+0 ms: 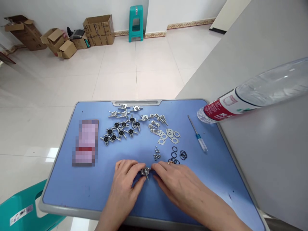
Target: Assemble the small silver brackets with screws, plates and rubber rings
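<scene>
Fingers (139,167) of the left hand (125,180) pinch a metal fitting (145,171) over the worktop (96,189); those of the right hand (179,181), narrowly parted, touch its right end, grip unclear

- Left hand (125,175): bare, slender fingers, narrow wrist.
- Right hand (177,180): bare, similar build.
- Ring (171,162): 1, thin, gold-toned, on the right hand; which finger is unclear.
- Forearms (213,207): 2, slim, bare to the picture's edge.
- Nails: too small to make out.
</scene>
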A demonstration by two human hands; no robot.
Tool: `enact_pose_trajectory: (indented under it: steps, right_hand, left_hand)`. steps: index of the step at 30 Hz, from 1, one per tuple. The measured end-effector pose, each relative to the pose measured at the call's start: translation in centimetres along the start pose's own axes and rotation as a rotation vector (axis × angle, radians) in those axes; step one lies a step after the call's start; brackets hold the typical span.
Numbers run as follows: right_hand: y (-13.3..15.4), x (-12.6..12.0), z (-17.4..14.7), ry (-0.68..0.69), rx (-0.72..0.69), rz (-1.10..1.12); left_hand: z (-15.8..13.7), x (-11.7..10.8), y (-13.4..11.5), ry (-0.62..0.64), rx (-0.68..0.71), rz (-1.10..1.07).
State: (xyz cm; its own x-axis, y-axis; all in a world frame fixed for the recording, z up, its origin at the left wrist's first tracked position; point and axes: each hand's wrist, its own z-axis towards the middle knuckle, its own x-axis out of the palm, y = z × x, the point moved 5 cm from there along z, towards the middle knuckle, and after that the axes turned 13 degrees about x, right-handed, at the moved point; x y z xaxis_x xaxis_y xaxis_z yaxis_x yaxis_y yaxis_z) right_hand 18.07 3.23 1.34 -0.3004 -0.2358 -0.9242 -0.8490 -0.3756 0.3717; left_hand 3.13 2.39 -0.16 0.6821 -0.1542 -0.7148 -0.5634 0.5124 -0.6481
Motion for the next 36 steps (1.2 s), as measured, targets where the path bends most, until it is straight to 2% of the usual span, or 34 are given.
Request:
enact_pose_trajectory:
  steps: [3,12,26,36]
  right_hand:
    - [-0.3,0.2,0.1,0.054,0.040,-0.016]
    - [-0.8,-0.4,0.5,0.001,0.103,0.049]
    - [-0.3,-0.3,1.1,0.055,0.095,0.023]
    - [0.3,-0.9,1.3,0.017,0.080,0.004]
  left_hand:
    - [0.0,0.0,0.1,-0.006,-0.017,-0.014]
    - [0.1,-0.1,-0.2,-0.029,0.021,0.051]
    - [0.1,0.1,-0.3,-0.009,0.024,0.088]
    - [0.1,0.1,-0.3,-0.012,0.022,0.124]
